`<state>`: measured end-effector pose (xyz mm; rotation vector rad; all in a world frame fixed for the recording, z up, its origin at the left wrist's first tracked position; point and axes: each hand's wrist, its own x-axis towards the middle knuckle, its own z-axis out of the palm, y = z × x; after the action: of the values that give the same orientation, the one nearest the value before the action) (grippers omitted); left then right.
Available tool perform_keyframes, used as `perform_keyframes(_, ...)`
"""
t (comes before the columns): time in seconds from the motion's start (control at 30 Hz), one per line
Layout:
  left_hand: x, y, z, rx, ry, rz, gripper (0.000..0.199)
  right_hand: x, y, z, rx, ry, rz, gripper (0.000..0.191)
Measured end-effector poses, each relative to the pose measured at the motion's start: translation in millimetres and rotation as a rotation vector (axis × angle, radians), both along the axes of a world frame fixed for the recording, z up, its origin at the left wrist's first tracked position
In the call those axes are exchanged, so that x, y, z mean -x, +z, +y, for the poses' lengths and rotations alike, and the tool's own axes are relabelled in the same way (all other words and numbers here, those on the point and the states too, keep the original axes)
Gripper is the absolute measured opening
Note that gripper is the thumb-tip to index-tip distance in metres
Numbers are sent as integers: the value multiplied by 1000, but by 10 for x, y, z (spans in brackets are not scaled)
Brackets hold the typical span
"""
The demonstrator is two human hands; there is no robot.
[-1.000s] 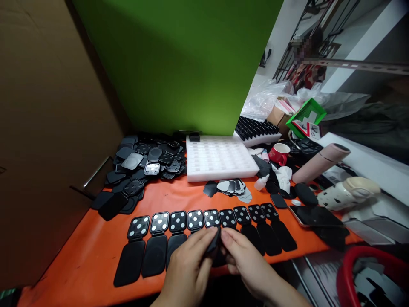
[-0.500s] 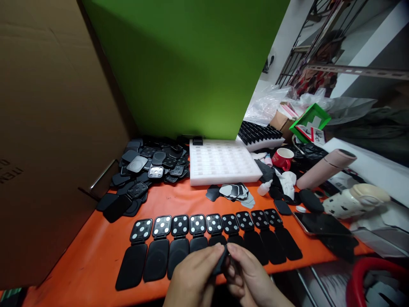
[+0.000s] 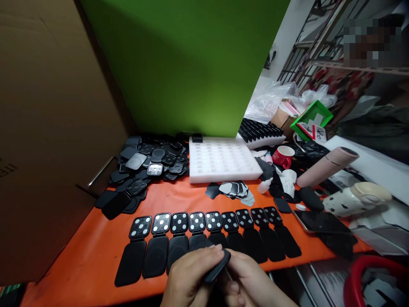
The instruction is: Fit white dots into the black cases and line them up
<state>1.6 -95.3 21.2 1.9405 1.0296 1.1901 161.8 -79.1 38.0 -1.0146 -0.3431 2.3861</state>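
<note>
A small black pad (image 3: 217,266) sits pinched between both hands at the near edge of the bench (image 3: 96,251). The left hand (image 3: 188,277) has its fingers (image 3: 211,252) closed over the pad's top; the right hand (image 3: 246,279) grips it from the other side, fingers together on its end. The pad is lifted off the bench, tilted, not lying in any row.

Just beyond the fingers runs a row (image 3: 207,238) of nine black pieces, each a square head with white dots and a long flap below it, laid side by side and touching. By this showing nine are set out, and the one in hand is not yet placed.

Farther off, to the left of the fingers, a heap (image 3: 143,166) of loose black pieces remains, so much seems left to handle. Straight beyond the row lies a white tray (image 3: 222,160) whose pockets look unfilled. A red cup (image 3: 283,156) stands well to the right.
</note>
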Motion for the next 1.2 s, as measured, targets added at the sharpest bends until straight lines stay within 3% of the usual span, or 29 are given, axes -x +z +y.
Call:
perform_keyframes(0.17,2,-70,-45,-55,-87,-1,68,-67,-34,8,228,24,109,29)
perform_keyframes(0.37,-82,-92,-70,-32,-97,-101,61,-27,-73,-37,220,-85,116,34)
perform_keyframes(0.43,-107,-66,-44,92,-26,-187,44,-40,-41,-31,128,-108,113,33)
perform_keyframes(0.53,-134,0,47,427,281,-393,19,-131,5,-33,-181,-188,-48,27)
perform_keyframes(0.6,-147,37,127,632,416,-531,26,-220,2,-60,-384,-218,-253,27)
perform_keyframes(0.77,-176,7,265,935,349,-778,41,-386,-101,-109,-643,-76,-621,23)
perform_keyframes(0.93,-176,-138,305,1046,366,-911,43,-410,-58,68,-663,-188,-604,25)
perform_keyframes(1.07,-165,-260,290,1057,311,-894,38,-399,224,326,-817,-323,-627,35)
perform_keyframes(1.2,-164,-349,245,1058,328,-855,41,-470,685,768,-1136,-555,-791,43)
